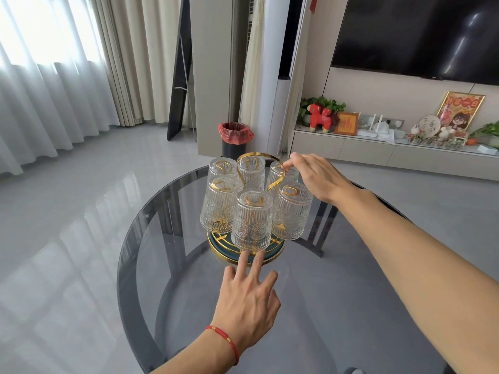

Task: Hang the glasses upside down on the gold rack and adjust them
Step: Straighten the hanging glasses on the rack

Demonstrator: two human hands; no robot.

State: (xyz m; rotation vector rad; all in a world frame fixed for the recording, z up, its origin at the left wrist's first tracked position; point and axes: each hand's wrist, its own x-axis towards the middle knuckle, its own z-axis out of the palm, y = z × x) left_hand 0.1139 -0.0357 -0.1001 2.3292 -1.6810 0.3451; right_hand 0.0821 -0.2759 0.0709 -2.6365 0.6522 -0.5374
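Note:
Several clear ribbed glasses hang upside down on the gold rack [278,178], which stands on a round dark base with a gold rim [275,253]. The nearest glass [252,221] faces me at the front. My left hand [247,300] reaches toward it with straight fingers, two fingertips touching the base rim just under that glass. My right hand [314,175] pinches the gold loop handle at the rack's top right, above the rear right glass [280,170].
The rack stands on a round smoked-glass table [151,238]. Beyond it on the grey floor is a black bin with a red bag [235,139]. A TV cabinet with ornaments [378,147] runs along the right wall; curtains hang at the left.

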